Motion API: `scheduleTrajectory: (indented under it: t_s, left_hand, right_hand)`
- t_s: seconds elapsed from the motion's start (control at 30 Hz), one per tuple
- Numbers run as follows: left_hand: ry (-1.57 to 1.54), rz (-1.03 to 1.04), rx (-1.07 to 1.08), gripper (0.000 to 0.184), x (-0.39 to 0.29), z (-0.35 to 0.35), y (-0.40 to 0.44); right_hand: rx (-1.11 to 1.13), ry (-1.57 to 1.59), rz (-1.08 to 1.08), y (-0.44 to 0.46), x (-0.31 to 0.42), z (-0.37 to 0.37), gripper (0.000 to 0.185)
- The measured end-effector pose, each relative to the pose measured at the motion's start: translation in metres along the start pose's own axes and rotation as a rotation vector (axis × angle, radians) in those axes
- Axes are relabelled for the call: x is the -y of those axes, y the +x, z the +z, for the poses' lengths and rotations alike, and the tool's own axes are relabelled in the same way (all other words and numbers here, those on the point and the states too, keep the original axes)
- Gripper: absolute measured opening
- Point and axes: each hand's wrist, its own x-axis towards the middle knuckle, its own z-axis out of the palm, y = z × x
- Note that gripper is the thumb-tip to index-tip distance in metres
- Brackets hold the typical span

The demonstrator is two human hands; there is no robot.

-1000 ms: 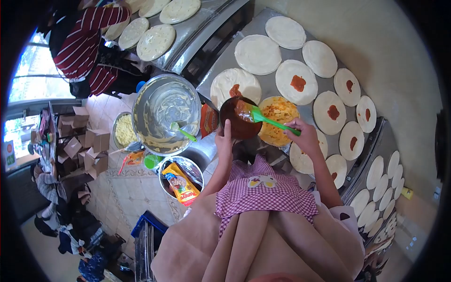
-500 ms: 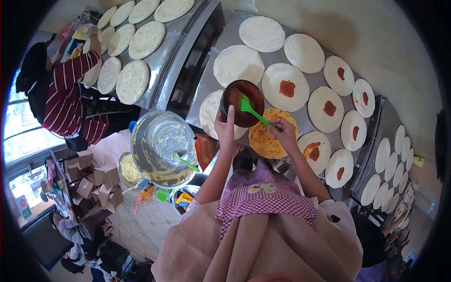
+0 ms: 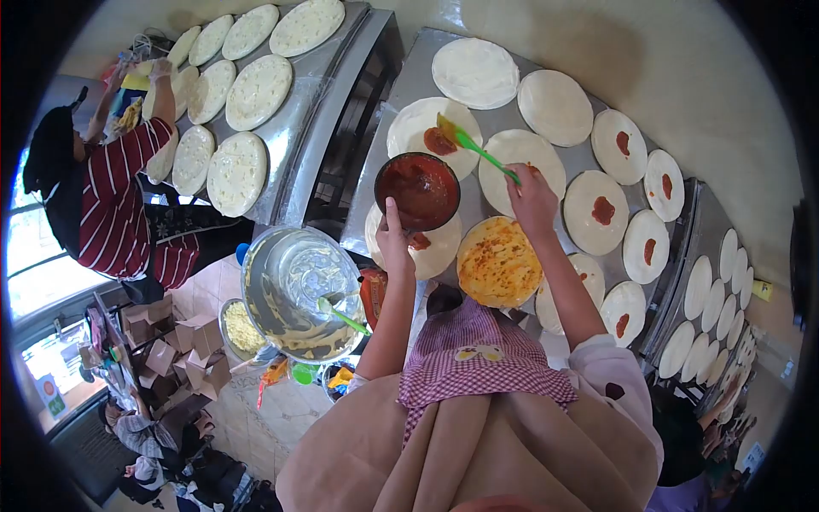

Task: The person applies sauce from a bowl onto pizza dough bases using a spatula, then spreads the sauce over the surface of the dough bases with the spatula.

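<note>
The left hand (image 3: pixel 395 241) is clamped on a dark round bowl with a red inside (image 3: pixel 455 207), thumb over its rim at six o'clock. The right hand (image 3: pixel 533 200), well apart from the left, grips the handle of a long green spatula with a sauce-smeared head (image 3: pixel 488 160). The head points toward ten o'clock, at a red sauce patch (image 3: pixel 440 142) on a flat white dough disc (image 3: pixel 408 125); whether it touches cannot be told.

Seen from the bowl, this disc lies at twelve to one o'clock on the grey metal counter (image 3: pixel 576 158). A browned yellow-orange disc (image 3: pixel 501 260) sits at four o'clock. At eight o'clock stands a wide, batter-streaked steel basin (image 3: pixel 266 264); at nine, a person in a maroon striped top (image 3: pixel 111 213) leans over another counter.
</note>
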Motion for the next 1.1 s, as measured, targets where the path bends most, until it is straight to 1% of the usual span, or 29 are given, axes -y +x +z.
scheduleTrajectory:
  t_s: [0.1,0.2,0.3,0.33,0.4,0.5,0.57,0.67,0.7,0.77,0.9,0.97,1.0,1.1]
  left_hand:
    - [0.034,0.04,0.004,0.048,-0.005,0.006,0.006]
    - [0.173,0.081,0.042,0.047,-0.009,0.017,0.012]
    - [0.226,0.294,0.094,0.046,-0.004,0.038,0.013]
    - [0.176,0.409,0.151,0.045,-0.004,0.048,0.008]
    - [0.197,0.423,0.165,0.043,-0.003,0.066,0.001]
    - [0.215,0.423,0.174,0.042,0.0,0.083,-0.004]
    - [0.224,0.438,0.206,0.042,0.009,0.094,-0.003]
    - [0.18,0.437,0.24,0.042,0.008,0.11,-0.003]
    - [0.171,0.43,0.242,0.042,0.007,0.116,-0.001]
    - [0.15,0.412,0.243,0.044,0.003,0.125,0.004]
    - [0.006,0.123,0.242,0.049,0.011,0.135,0.033]
    - [-0.104,-0.025,0.207,0.053,0.004,0.143,0.038]
    - [-0.123,-0.036,0.194,0.055,0.006,0.144,0.045]
    - [-0.154,-0.05,0.164,0.059,0.008,0.143,0.061]
  right_hand:
    - [-0.007,0.305,0.093,-0.005,-0.005,-0.021,0.014]
    - [0.088,0.453,0.065,-0.016,-0.002,-0.045,0.015]
    - [0.276,0.005,0.096,-0.019,0.01,-0.063,0.015]
    - [0.295,0.013,0.119,-0.019,0.008,-0.059,0.015]
    - [0.336,0.037,0.163,-0.024,-0.001,-0.044,0.015]
    - [0.262,0.492,0.282,-0.033,-0.017,-0.027,0.016]
    - [0.287,0.679,0.357,-0.037,-0.027,-0.01,0.016]
    - [0.342,0.965,0.474,-0.032,-0.035,-0.006,0.016]
    - [0.363,1.059,0.51,-0.027,-0.038,-0.006,0.016]
    - [0.365,1.079,0.541,-0.019,-0.045,-0.006,0.014]
    - [0.331,1.042,0.521,0.007,-0.055,-0.008,0.014]
    - [0.315,1.106,0.537,0.022,-0.061,-0.006,0.013]
    - [0.307,1.139,0.547,0.03,-0.064,-0.004,0.013]
    - [0.262,1.08,0.512,0.064,-0.076,0.006,0.017]
